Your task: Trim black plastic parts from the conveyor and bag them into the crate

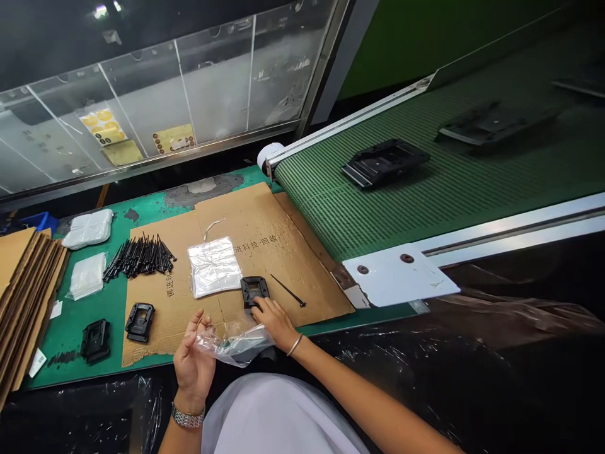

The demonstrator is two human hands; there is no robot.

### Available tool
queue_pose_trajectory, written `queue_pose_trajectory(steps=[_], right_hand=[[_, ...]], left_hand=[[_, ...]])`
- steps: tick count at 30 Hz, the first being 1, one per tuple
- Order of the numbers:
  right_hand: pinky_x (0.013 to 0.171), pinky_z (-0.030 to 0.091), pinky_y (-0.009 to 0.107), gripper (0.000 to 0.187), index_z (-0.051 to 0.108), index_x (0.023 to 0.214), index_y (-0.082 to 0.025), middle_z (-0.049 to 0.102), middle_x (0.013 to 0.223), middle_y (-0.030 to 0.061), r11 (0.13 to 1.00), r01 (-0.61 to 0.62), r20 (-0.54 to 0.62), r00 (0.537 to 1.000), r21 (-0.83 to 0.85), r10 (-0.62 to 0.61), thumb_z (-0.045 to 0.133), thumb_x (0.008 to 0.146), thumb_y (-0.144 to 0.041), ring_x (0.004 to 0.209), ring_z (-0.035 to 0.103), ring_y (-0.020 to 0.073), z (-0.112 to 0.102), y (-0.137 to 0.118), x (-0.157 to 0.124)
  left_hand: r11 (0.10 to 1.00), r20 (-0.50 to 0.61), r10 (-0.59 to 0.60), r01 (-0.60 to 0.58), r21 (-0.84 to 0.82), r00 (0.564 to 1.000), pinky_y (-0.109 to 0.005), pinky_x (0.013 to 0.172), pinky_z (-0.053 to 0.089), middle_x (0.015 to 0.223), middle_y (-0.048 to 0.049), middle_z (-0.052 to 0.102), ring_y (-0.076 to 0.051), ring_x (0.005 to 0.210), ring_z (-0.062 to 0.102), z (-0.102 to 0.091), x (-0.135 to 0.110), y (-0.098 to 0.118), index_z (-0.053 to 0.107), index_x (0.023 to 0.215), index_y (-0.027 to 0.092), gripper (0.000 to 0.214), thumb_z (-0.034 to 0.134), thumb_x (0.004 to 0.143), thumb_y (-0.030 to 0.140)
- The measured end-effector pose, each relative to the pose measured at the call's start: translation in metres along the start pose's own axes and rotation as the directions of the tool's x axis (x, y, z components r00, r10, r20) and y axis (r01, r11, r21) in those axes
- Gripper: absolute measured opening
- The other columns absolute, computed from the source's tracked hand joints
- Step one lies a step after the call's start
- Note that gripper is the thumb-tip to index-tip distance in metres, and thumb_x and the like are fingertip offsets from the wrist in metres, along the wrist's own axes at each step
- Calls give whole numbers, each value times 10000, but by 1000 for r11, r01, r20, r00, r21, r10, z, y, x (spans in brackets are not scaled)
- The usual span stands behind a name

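Green-topped surface [63, 372] holds a black plastic frame [254, 291] under the right hand [276, 323], its grip unclear, while the half-open left hand [193, 356] pinches a clear plastic bag [234, 345], which could tear if snagged on the frame's corners.

Left hand [193, 359]: clear bag [235, 346] against palm | Right hand [274, 321]: touches black frame [254, 291] | Below: cardboard sheet [278, 236], black ties [139, 257] beside it | Beyond: green conveyor belt [449, 170] bearing two frames [385, 162]
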State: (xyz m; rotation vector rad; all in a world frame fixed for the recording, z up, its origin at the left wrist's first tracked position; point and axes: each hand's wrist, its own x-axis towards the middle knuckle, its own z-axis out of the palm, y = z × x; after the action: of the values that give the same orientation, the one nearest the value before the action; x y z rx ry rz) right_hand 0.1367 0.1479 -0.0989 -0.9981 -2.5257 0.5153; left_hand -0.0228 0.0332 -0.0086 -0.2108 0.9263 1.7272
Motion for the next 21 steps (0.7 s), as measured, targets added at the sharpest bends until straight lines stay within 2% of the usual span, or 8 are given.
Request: queue_pose_trajectory(steps=[2,4,6,7,10,14,17,21], right_hand=[[682,413,311,181,557,774,-154,576,840,100,997,-24,-26,999,71,26,394,787,-76,775,502,201,-4,-5,-5],[686,417,305,203,536,817,-150,563,792,84,971,-75,-136,985,228,108,340,835,-104,768,502,188,-20,-17,-3],[703,412,304,213,523,851,-150,559,795,73,923,-22,-228,966,385,118,315,885,-182,782,499,179,-43,-35,3],[709,406,308,227,523,863,-152,563,810,70,902,57,-236,970,427,50,321,901,-249,793,494,179,-54,-46,7],[671,385,312,424,537,839,-154,572,784,64,858,239,-155,970,455,-187,269,895,-477,745,474,182,-74,-75,15],[591,365,275,559,542,801,-141,556,723,59,886,156,-25,987,437,-161,264,823,-626,670,461,166,-72,-90,13],[569,348,249,410,543,762,-154,532,667,32,892,132,34,986,432,-162,344,873,-495,629,455,146,-66,-89,9],[586,347,253,312,557,717,-154,534,656,38,827,233,-30,967,512,-254,329,902,-259,628,446,141,-67,-89,4]], left_hand=[[998,20,57,-58,41,998,-242,715,427,883,-63,563,-138,772,516,4,-1,1,604,990,146,372,568,628,222],[989,62,100,-106,102,993,-237,739,419,907,-57,558,-134,794,510,6,-2,-1,593,1019,164,371,564,656,234],[976,104,125,-141,167,987,-230,751,415,929,-52,551,-130,813,504,7,-3,-4,580,1041,183,365,558,679,231],[969,121,132,-154,195,984,-229,758,413,942,-51,547,-131,828,502,8,-3,-6,574,1050,190,365,557,688,230],[946,169,135,-177,271,976,-235,780,410,982,-48,534,-133,850,494,11,-4,-10,552,1080,209,377,556,703,232],[907,209,169,-235,349,963,-238,843,383,1070,-51,513,-154,985,465,15,-4,-14,532,1106,228,386,552,721,248],[882,244,180,-266,389,953,-262,918,332,1153,-56,489,-180,1111,405,14,-4,-17,516,1131,232,399,540,735,280],[799,392,166,-356,484,905,-315,959,283,1246,-62,448,-210,1135,375,5,0,-12,480,1179,235,448,505,753,373]])
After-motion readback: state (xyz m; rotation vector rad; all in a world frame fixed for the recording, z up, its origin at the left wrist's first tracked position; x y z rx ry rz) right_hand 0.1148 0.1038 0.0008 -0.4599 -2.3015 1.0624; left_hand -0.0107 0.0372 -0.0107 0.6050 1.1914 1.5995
